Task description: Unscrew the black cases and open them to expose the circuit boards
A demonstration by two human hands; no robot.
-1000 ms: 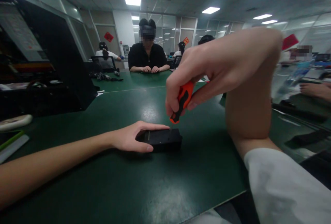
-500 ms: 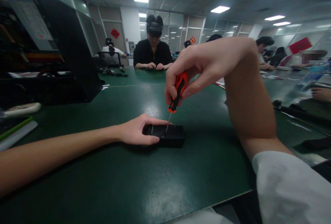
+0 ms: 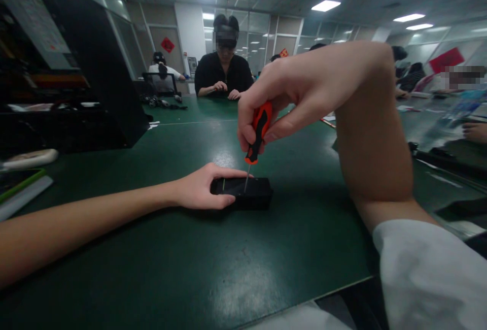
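A flat black box (image 3: 251,192) lies on the green table (image 3: 213,264). My left hand (image 3: 200,188) grips its left end, thumb at the near side and fingers over the far edge. My right hand (image 3: 300,91) is closed on an orange-and-black screwdriver (image 3: 257,132), held nearly upright. The thin metal shaft points down, with its tip touching the top of the box near the middle.
A person in black (image 3: 224,73) sits across the table with both hands on it. A big black cabinet (image 3: 76,76) stands at the left. Flat white and green items (image 3: 23,188) lie at the left edge. Other people's hands and dark objects (image 3: 449,162) are at the right.
The screwdriver came down from above the box until its tip met the top. My left hand stayed on the box. The view shifted slightly.
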